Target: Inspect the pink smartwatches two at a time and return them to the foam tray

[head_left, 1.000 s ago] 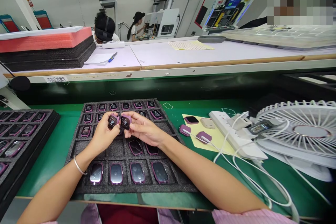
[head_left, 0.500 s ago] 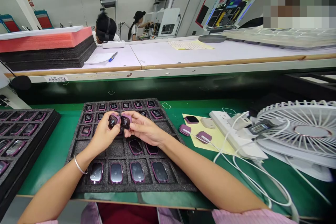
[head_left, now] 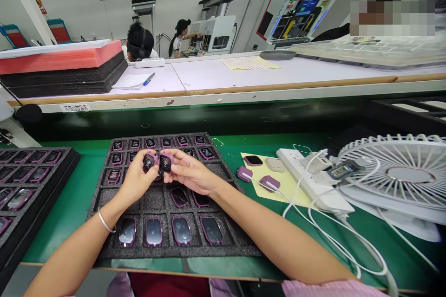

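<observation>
My left hand [head_left: 138,180] is closed on a purple smartwatch case [head_left: 149,161], its dark screen tilted up. Beside it, my right hand [head_left: 190,172] pinches a second purple smartwatch case [head_left: 166,162] between thumb and fingers. The two cases sit side by side, very close together; whether they touch I cannot tell. Both are held above a dark grey foam tray [head_left: 137,199] with square pockets. Several purple watch cases lie in it, screens up, such as a watch [head_left: 154,231] in the front row. My hands hide some of the middle pockets.
At left is another foam tray [head_left: 52,190] of watches. On the right lie a yellow sheet [head_left: 259,185] with charging watches, a white power strip [head_left: 313,183], cables and a white fan [head_left: 407,174]. A raised shelf [head_left: 209,76] runs behind; people are beyond it.
The view has shifted very slightly. Both hands keep their hold on the two watch cases, with almost no movement.
</observation>
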`<action>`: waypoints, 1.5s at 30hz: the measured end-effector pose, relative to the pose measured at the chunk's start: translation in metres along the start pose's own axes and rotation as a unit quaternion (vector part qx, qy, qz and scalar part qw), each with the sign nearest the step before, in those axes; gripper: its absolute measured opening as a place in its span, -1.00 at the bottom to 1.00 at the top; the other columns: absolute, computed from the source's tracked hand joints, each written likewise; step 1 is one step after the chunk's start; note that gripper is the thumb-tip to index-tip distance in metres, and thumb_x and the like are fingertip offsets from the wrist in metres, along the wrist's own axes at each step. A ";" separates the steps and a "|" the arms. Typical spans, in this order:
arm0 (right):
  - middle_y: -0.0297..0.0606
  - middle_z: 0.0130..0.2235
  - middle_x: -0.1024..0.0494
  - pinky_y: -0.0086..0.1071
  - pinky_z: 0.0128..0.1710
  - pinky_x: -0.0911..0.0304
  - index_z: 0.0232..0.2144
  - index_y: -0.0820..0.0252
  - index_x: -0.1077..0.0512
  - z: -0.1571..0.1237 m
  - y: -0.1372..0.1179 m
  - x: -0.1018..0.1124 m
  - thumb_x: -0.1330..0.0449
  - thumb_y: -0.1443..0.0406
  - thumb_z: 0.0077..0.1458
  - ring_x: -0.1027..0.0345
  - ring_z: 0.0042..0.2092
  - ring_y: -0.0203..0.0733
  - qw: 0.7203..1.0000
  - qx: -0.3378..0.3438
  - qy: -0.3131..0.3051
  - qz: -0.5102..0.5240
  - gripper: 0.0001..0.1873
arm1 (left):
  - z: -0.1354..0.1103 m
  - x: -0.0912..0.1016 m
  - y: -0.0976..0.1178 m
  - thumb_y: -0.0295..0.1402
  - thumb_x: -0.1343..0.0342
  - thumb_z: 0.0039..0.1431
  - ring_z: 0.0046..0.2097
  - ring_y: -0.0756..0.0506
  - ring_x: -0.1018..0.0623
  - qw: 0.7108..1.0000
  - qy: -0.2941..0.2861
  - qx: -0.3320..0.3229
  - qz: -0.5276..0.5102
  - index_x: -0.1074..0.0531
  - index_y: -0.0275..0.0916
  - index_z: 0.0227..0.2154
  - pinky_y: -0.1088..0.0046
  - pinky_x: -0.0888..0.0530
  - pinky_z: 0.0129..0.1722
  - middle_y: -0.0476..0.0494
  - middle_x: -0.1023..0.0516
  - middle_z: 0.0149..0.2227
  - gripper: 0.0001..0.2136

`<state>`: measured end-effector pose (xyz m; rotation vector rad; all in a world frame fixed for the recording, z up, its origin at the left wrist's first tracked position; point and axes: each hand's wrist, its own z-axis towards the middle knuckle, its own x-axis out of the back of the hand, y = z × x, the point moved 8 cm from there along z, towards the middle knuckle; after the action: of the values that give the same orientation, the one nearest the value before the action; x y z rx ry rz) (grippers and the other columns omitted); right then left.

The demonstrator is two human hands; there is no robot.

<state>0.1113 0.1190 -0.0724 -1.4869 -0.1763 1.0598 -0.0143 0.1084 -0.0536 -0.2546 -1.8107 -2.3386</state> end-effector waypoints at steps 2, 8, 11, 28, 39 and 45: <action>-0.35 -0.26 -0.53 -0.40 -0.31 -0.32 0.01 0.13 -0.33 0.000 0.000 0.001 -0.42 0.23 0.02 -0.50 -0.32 -0.27 1.000 0.001 0.000 0.002 -0.46 | 0.000 0.000 0.000 -0.39 -0.10 0.03 -0.16 -0.06 -0.49 1.000 0.001 0.005 -0.004 -0.33 -0.23 -0.09 0.39 -0.39 -0.09 -0.07 -0.48 -0.21 -0.67; -0.35 -0.25 -0.51 -0.40 -0.30 -0.32 0.01 0.12 -0.33 0.000 0.001 0.000 -0.41 0.23 0.04 -0.51 -0.32 -0.27 1.000 -0.001 -0.006 0.001 -0.48 | 0.000 0.000 0.000 -0.40 -0.09 0.02 -0.20 -0.05 -0.47 1.000 -0.003 0.002 0.009 -0.33 -0.23 -0.12 0.40 -0.39 -0.13 -0.05 -0.48 -0.25 -0.69; -0.34 -0.24 -0.51 -0.40 -0.28 -0.32 0.01 0.13 -0.33 0.000 0.000 0.000 -0.41 0.23 0.05 -0.50 -0.30 -0.27 1.000 0.003 -0.003 -0.001 -0.48 | 0.000 0.000 0.002 -0.38 -0.10 0.01 -0.17 -0.06 -0.49 1.000 0.001 0.002 0.001 -0.33 -0.22 -0.12 0.39 -0.39 -0.09 -0.06 -0.48 -0.24 -0.69; -0.24 -0.28 -0.57 -0.40 -0.35 -0.29 -0.01 0.23 -0.39 0.008 0.004 0.017 -0.32 0.30 0.07 -0.48 -0.37 -0.26 0.995 -0.035 0.049 0.081 -0.59 | 0.001 -0.009 -0.024 -0.23 -0.27 -0.05 -0.58 0.12 -0.27 0.952 -0.007 0.199 -0.232 -0.36 -0.28 -0.08 0.54 -0.21 -0.57 0.00 -0.47 -0.39 -0.54; -0.30 -0.35 -0.57 -0.41 -0.39 -0.25 -0.09 0.18 -0.40 0.006 -0.002 0.027 -0.31 0.33 -0.03 -0.48 -0.43 -0.25 0.991 0.007 0.132 -0.002 -0.60 | -0.001 -0.004 -0.015 -0.20 -0.23 0.01 -0.47 -0.03 -0.59 0.964 -0.003 0.145 -0.225 -0.34 -0.25 0.02 0.41 -0.52 -0.41 -0.08 -0.53 -0.26 -0.50; -0.33 -0.30 -0.55 -0.41 -0.36 -0.25 -0.10 0.15 -0.43 0.006 -0.003 0.025 -0.31 0.38 -0.06 -0.46 -0.43 -0.31 0.991 0.028 0.127 -0.039 -0.59 | -0.001 -0.003 -0.014 -0.33 -0.23 -0.04 -0.45 -0.04 -0.62 0.964 -0.003 0.127 -0.233 -0.36 -0.23 -0.07 0.40 -0.56 -0.38 -0.02 -0.52 -0.28 -0.58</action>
<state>0.1231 0.1402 -0.0818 -1.5370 -0.0239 0.7987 -0.0147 0.1107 -0.0676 0.2256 -2.3550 -2.3326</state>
